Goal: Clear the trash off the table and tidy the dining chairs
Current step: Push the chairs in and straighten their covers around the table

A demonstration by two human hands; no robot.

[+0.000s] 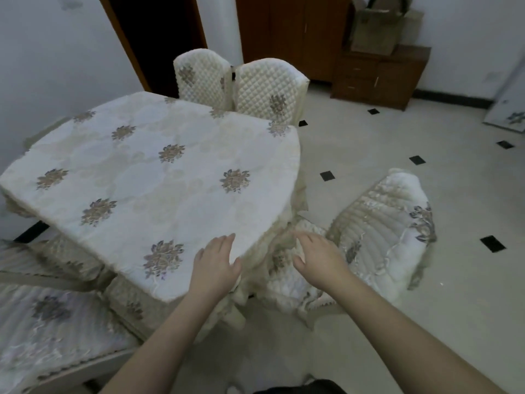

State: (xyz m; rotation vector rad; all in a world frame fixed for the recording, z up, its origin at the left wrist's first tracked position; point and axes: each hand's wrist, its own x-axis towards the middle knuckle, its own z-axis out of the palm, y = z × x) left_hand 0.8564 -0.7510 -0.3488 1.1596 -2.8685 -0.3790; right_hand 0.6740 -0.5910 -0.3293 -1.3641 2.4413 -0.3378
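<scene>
A person stands at the corner of a cloth-covered counter (147,172), both hands out, fingers straight and holding nothing. The left hand (217,264) hovers over or rests at the counter's near edge; which, the view does not settle. The right hand (318,254) reaches past the corner toward a padded chair (377,240) that stands angled away from the counter, its seat turned outward. No trash shows on the cloth, so the clearing looks finished and the chair step appears to be in hand. Two quilted chairs (241,83) at the far side sit tucked close. The next move likely calls for gripping the angled chair's back or seat and swinging it square, then sliding it under the counter's edge.
</scene>
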